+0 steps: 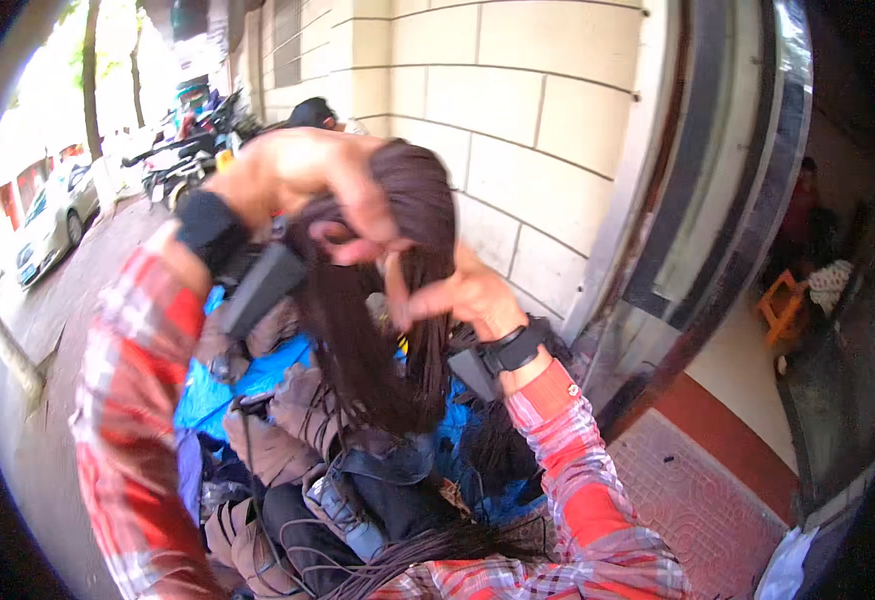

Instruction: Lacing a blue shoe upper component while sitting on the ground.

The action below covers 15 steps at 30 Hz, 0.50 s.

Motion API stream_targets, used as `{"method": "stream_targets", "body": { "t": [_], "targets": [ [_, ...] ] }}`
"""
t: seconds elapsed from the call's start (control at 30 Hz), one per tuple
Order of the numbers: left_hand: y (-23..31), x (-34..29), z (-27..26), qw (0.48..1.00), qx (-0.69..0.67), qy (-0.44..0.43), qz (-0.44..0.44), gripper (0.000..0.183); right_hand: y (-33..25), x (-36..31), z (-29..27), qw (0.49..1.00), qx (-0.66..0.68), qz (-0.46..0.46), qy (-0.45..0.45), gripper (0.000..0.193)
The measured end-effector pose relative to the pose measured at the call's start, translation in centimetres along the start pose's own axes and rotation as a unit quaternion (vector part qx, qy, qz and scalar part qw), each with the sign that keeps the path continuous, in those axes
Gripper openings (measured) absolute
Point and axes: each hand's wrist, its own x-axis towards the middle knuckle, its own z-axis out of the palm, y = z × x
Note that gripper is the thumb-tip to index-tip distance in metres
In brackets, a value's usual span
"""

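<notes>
head view: one bundle (422, 190) of long, dark brown strands, raised in front of the person, over blue plastic (265, 373) and loose cords (427, 552); apparently held high so the lengths hang free of the clutter. left hand (302, 170): fingers curled round the upper part, grasping it, seemingly to bear the weight. right hand (467, 295): at the strands' side, perhaps to steady them; blurred, cannot tell whether its fingers grasp any.

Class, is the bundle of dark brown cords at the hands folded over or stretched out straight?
Folded over: the bundle of dark brown cords bends at its top, by the left hand, and its lengths hang down below.
</notes>
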Motion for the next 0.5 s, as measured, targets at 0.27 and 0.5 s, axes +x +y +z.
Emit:
{"method": "stream_targets", "body": {
  "t": [0.27,0.5],
  "targets": [
    [-5.6,-1.8,17.3,0.973,0.119,-0.099,-0.171,0.054,-8.5,-10.2,10.7,0.969,0.122,0.216,0.016,0.029],
    [-6.8,-1.6,15.8,0.972,-0.033,-0.170,-0.159,0.044,-27.4,-21.0,11.8,0.725,-0.548,-0.058,0.414,0.017]
  ]
}}
